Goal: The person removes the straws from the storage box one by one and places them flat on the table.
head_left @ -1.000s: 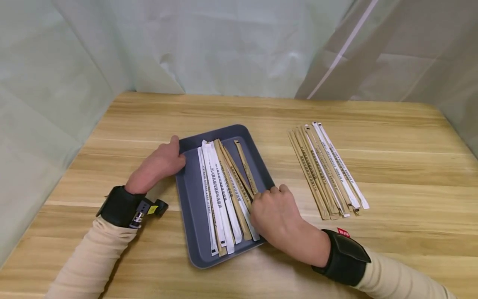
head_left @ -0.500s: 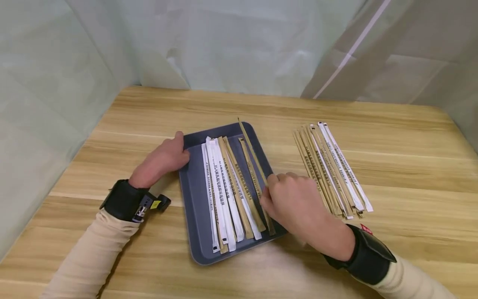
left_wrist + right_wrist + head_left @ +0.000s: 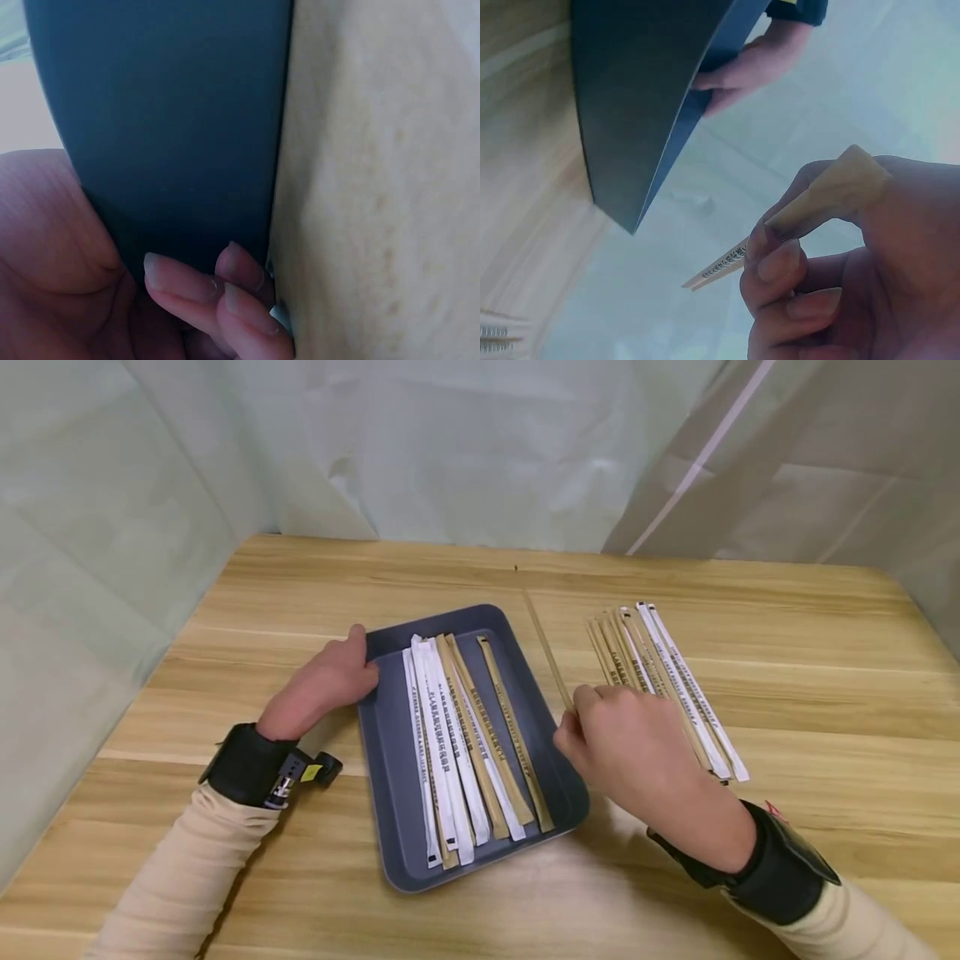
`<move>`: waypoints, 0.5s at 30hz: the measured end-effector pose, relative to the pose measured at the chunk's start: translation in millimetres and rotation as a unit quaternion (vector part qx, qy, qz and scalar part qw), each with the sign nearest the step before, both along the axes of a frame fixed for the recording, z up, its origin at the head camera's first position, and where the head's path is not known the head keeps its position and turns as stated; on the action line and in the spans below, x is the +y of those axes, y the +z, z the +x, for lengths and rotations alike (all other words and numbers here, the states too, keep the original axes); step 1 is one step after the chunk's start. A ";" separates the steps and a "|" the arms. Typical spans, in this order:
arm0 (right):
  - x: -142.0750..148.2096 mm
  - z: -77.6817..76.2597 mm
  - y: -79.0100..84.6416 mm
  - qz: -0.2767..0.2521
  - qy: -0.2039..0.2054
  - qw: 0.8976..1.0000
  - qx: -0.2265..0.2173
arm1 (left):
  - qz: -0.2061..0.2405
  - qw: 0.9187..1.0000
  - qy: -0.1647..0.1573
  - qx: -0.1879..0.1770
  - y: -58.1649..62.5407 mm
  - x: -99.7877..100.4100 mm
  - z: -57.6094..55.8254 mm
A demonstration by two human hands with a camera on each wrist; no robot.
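My left hand (image 3: 322,681) grips the left rim of a dark grey-blue tray (image 3: 386,752); in the left wrist view its fingertips (image 3: 184,283) curl against the tray's outer wall. Several white and brown paper-wrapped straws (image 3: 442,727) lie lengthwise in the tray, with one brown straw (image 3: 513,731) apart on the right. Just beyond the tray's right edge, my right hand (image 3: 630,735) pinches another brown paper-wrapped straw (image 3: 549,652). It slants up and away from the fingers; in the right wrist view the straw (image 3: 727,264) shows printing near its far end.
Right of the tray, a bundle of several brown and white wrapped straws (image 3: 686,693) lies on the wooden table (image 3: 832,718), its lower left part hidden behind my right hand. Pale sheeting (image 3: 480,460) hangs behind the table and along its sides.
My right hand has lifted the brown straw out of the tray and carried it right, past the tray's edge. The left hand keeps its grip on the rim.
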State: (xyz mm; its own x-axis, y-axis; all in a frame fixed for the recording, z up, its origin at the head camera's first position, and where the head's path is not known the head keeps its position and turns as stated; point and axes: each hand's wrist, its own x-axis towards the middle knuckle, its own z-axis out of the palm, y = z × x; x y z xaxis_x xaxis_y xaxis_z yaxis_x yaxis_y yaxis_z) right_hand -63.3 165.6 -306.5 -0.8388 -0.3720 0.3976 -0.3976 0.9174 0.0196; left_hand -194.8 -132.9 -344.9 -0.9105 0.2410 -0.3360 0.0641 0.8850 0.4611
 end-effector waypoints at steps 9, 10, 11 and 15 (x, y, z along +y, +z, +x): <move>19.9 0.4 -2.3 -0.009 -0.040 0.999 -0.004 | -0.006 1.000 -0.012 0.011 0.7 -2.3 -0.3; 22.0 0.6 -2.9 -0.009 -0.043 0.999 -0.003 | -0.006 1.000 -0.012 0.011 0.7 -2.0 -0.3; 23.9 0.6 -3.5 -0.009 -0.045 0.999 0.000 | -0.005 1.000 -0.012 0.010 0.7 -1.7 -0.4; 30.1 2.1 -6.0 -0.004 -0.050 0.999 0.003 | -0.002 1.000 -0.006 0.001 0.2 0.2 -0.3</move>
State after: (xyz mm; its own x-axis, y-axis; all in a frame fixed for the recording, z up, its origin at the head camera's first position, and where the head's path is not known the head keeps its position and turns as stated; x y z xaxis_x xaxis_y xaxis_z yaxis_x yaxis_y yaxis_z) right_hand -61.2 195.8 -312.5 -0.8690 -0.2836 0.4056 -0.3044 0.9524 0.0139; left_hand -195.2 -132.7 -344.8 -0.9080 0.2515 -0.3351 0.0764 0.8858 0.4578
